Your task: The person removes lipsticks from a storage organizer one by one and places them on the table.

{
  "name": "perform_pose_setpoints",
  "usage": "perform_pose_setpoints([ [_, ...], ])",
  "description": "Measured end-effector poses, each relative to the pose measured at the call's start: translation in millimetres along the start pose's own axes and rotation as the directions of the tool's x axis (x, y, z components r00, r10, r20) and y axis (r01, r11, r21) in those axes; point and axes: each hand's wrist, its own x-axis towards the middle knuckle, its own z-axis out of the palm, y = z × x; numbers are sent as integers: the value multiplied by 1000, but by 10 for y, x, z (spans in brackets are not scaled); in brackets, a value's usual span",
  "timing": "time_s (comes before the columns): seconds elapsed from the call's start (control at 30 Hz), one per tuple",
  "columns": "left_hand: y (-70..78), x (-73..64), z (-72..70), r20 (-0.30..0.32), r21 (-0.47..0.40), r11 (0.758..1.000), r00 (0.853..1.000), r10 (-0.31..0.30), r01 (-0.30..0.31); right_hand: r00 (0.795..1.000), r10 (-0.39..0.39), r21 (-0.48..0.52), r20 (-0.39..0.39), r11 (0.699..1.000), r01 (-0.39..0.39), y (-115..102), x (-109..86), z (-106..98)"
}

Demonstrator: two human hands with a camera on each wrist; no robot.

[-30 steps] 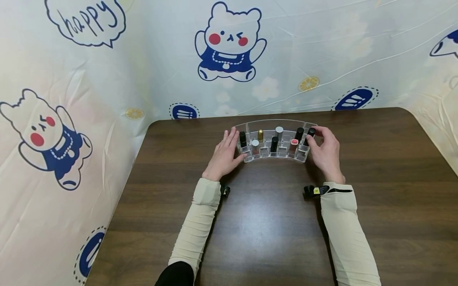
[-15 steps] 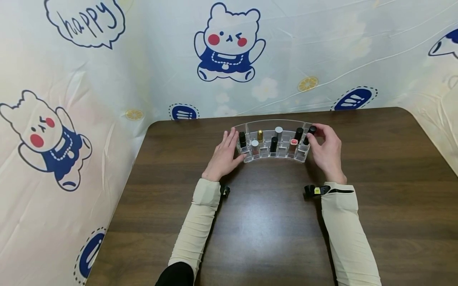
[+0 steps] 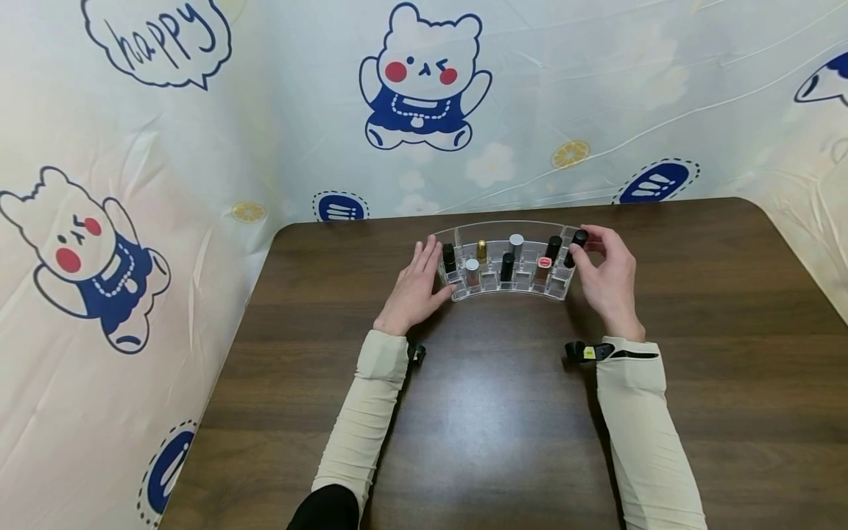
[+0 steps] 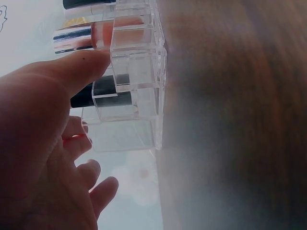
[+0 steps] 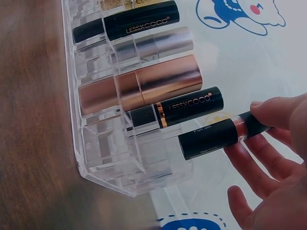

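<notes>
A clear curved lipstick organizer (image 3: 489,283) stands near the table's back edge, with several upright lipsticks in its slots. My left hand (image 3: 412,291) rests against its left end with fingers fairly straight; in the left wrist view the thumb (image 4: 84,69) lies at the front tier, beside a silver-capped lipstick (image 4: 73,39). Between the thumb and fingers of my right hand (image 3: 608,278) is a black lipstick (image 5: 208,143) with a pinkish band. It is tilted over the organizer's right end, its lower tip beside a black lipstick with a gold ring (image 5: 192,106).
A rose-gold lipstick (image 5: 168,81), a silver one (image 5: 175,43) and a black one (image 5: 144,21) stand in neighbouring slots. The brown wooden table (image 3: 490,412) stretches toward me. A printed cloth (image 3: 517,88) hangs right behind the table.
My right hand has shifted slightly right and upward, carrying the black lipstick with it. The left hand and the organizer have stayed in place.
</notes>
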Motion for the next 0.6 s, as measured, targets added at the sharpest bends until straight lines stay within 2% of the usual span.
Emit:
perform_pose_setpoints([
  [0.3,-18,3,3,3,-6,1000,1000,7,-7,999,-15,9,-31,1000,16,-63,1,-41],
  [0.6,-20,-1,8,8,-1,1000,1000,0,0,1000,-6,39,-29,999,7,-113,-9,-78],
])
